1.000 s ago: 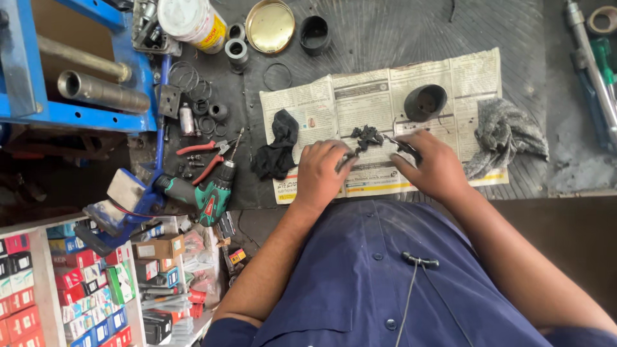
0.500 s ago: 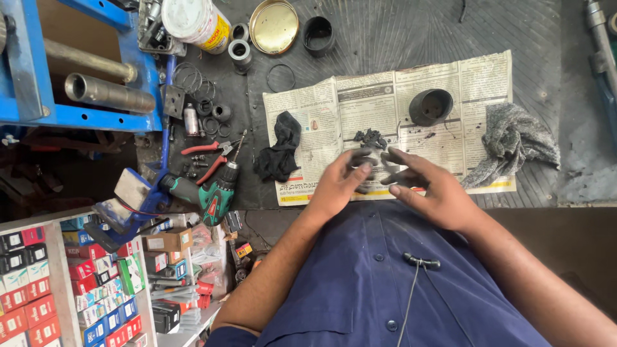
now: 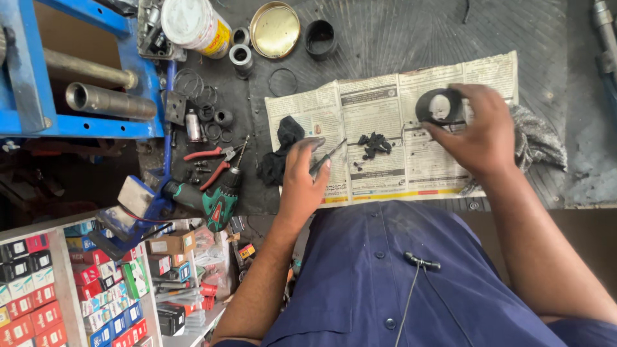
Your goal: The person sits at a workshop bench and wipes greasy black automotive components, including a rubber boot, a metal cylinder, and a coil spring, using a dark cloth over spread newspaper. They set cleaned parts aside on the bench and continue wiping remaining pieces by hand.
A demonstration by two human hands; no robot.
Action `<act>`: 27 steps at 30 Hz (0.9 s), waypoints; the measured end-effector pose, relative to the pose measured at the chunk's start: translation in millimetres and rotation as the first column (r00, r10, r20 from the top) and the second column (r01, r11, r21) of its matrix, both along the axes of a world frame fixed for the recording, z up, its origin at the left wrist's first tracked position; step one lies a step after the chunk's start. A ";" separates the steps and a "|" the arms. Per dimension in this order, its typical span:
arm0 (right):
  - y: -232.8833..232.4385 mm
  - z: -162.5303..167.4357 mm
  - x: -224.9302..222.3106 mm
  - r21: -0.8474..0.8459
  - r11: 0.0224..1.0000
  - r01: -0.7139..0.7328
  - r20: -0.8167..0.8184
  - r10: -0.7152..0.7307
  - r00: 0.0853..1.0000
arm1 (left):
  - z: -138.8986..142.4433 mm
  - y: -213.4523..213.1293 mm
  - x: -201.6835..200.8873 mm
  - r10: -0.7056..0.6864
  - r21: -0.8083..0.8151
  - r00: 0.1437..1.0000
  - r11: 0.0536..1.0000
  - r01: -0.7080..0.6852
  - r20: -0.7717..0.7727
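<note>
Right hand (image 3: 479, 132) grips a black ring (image 3: 439, 106) at upper right; left hand (image 3: 305, 177) grips a thin tool (image 3: 329, 156) over the newspaper (image 3: 385, 128).

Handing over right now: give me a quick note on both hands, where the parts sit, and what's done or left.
Left hand: rests on the newspaper, gripping a thin dark tool.
Right hand: grasps the black ring-shaped part above the paper.
Small black pieces lie in a loose pile mid-paper; black rag at its left edge.
Done: the ring is off the paper.
Left: the pieces still lie loose, in neither hand.
</note>
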State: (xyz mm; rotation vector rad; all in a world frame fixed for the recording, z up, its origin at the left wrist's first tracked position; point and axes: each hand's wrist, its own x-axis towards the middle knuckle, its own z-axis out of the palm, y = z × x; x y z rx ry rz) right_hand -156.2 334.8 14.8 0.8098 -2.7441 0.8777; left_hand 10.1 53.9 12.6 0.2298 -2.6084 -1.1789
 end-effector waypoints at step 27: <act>2.3 -61.0 72.2 -0.882 0.366 0.297 0.401 0.914 0.066 | 62.8 48.2 -17.0 -0.456 -0.067 0.783 0.877 0.475 -0.423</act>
